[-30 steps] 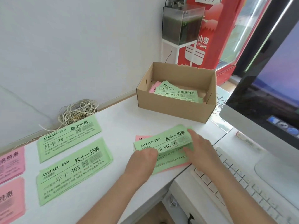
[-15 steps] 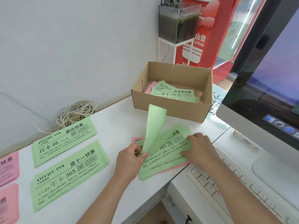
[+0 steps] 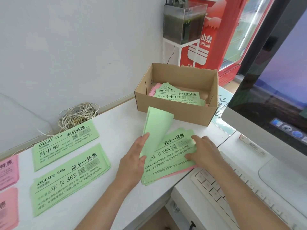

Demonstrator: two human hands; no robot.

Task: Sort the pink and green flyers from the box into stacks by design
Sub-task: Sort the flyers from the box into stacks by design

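The cardboard box (image 3: 174,112) stands on the white desk (image 3: 119,113) and serves as reference. Inside it lie loose flyers: a green one marked 199 (image 3: 179,97) on top, with pink sheets (image 3: 153,90) showing at its left edge.

Directly in front of the box, near the desk's front edge, sits an unsorted pile (image 3: 167,165) of green flyers with pink paper showing beneath. The right hand (image 3: 205,152) lies flat on the pile's right end, fingers spread, pressing it down; it grips nothing. The left hand (image 3: 134,163) pinches a few lifted green flyers (image 3: 157,128) at their lower end between thumb and fingers; their upper end curls up, blank side showing, reaching close to the box's front wall.

Left of the box and well apart from it lie two sorted green stacks: the 88 stack (image 3: 66,143) farther back, the 365 stack (image 3: 69,178) nearer the front edge. Two pink stacks (image 3: 8,188) lie beyond these, cut off by the frame. A coil of cord (image 3: 78,115) rests by the wall behind the 88 stack. A keyboard (image 3: 232,193) and a monitor (image 3: 274,97) stand right of the box.
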